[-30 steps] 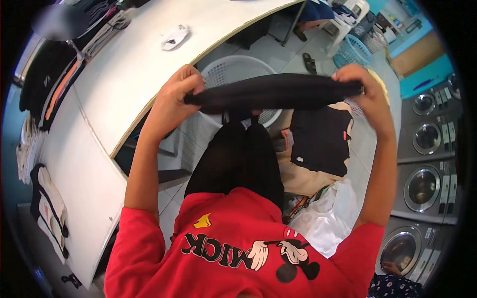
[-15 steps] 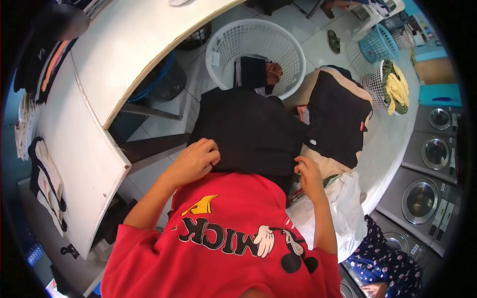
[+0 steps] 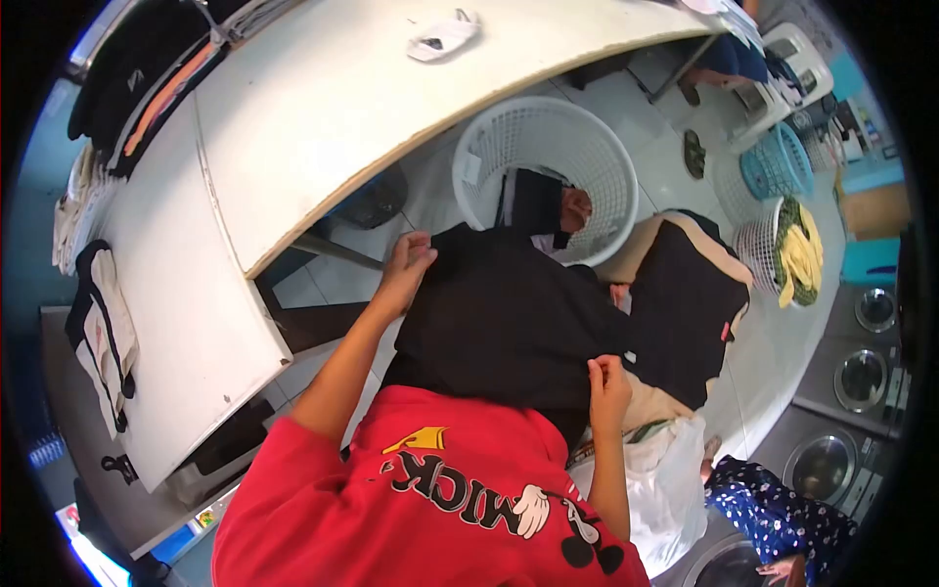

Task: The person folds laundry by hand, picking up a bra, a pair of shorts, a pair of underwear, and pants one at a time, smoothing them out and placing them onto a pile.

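Note:
A black garment [image 3: 509,318], its exact kind not clear, is spread across my lap. My left hand [image 3: 404,272] is closed at its far left corner, fingertips on the cloth edge. At the near right edge, my right hand [image 3: 608,389] pinches the fabric between thumb and fingers. Just right of it lies a pile of folded clothes with another black garment [image 3: 685,303] on top, a small red tag at its side. Beyond my lap stands a white laundry basket [image 3: 621,157] with a few dark and brown clothes [image 3: 536,203] inside.
A white table [image 3: 323,127] curves along the left and far side, with a white cloth item [image 3: 443,37] on it. A white plastic bag [image 3: 660,489] sits by my right arm. Washing machines [image 3: 822,468] line the right, where another person in a dotted dark garment [image 3: 778,509] is bent.
My left hand has moved from the garment's near left edge to its far left corner. My right hand stays on the right edge. The view has shifted, showing more of the table.

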The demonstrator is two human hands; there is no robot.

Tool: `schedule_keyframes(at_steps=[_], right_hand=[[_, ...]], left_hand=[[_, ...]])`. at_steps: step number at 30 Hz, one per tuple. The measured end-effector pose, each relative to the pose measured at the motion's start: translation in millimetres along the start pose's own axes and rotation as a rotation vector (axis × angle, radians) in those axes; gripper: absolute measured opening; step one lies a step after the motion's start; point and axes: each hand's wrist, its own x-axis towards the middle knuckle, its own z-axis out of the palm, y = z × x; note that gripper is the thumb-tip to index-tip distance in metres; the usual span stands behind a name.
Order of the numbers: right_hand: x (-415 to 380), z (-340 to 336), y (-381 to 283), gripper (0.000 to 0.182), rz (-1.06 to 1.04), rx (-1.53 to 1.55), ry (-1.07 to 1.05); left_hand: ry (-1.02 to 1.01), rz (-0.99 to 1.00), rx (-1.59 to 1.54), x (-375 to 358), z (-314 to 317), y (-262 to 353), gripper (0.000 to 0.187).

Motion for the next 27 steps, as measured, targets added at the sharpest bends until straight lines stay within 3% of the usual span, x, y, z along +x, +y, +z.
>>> schedule_keyframes(at_steps=[1, 2, 3, 4, 5, 8, 9, 11, 14, 16, 17, 19, 22, 25, 27], right_hand=[[5, 3, -5, 0.016, -0.014, 0.005, -0.002], [9, 3, -11, 0.022, 0.048, -0.027, 0.076], [13, 4, -15, 0.028, 0.113, -0.061, 0.156], [16, 5, -2, 0.050, 0.069, -0.079, 0.182], [18, 9, 11, 0.050, 0.076, -0.085, 0.179], [19, 6, 29, 0.072, 0.430, 0.497, 0.034], [19, 1, 27, 0.072, 0.438, 0.492, 0.034], [19, -5, 22, 0.070, 0.552, 0.832, -0.179], [21, -9, 29, 0.065, 0.565, 0.948, -0.228], [20, -11, 33, 0.064, 0.575, 1.036, -0.275], [20, -12, 31, 0.063, 0.542, 1.069, -0.257], [20, -16, 24, 0.062, 0.509, 1.102, -0.236], [19, -26, 9, 0.065, 0.445, 1.045, -0.183], [21, -30, 4, 0.066, 0.374, 1.034, -0.192], [24, -34, -2, 0.068, 0.375, 1.022, -0.163]], left_hand=[[0.053, -0.156, -0.047, 21, 3, -17, 0.053], [0.062, -0.150, -0.048, 38, 5, -26, 0.053], [-0.047, -0.441, -0.263, 53, 8, -33, 0.056], [-0.163, -0.737, -0.478, 64, 10, -35, 0.060], [-0.166, -0.747, -0.480, 68, 13, -27, 0.060], [-0.332, -0.826, -0.522, 84, 19, -9, 0.063], [-0.373, -0.802, -0.523, 88, 19, -7, 0.065], [-0.409, -0.783, -0.525, 95, 15, -7, 0.068], [-0.585, -0.640, -0.424, 97, 12, 5, 0.056], [-0.364, -0.365, -0.258, 91, 7, 22, 0.038], [-0.367, -0.366, -0.258, 84, 3, 34, 0.038], [-0.504, 0.116, 0.151, 64, -8, 54, 0.030], [-0.522, 0.683, 0.395, 13, -11, 61, 0.025], [-0.500, 0.713, 0.604, -42, -8, 52, 0.035], [-0.415, 0.538, 0.387, -59, -4, 43, 0.033]])
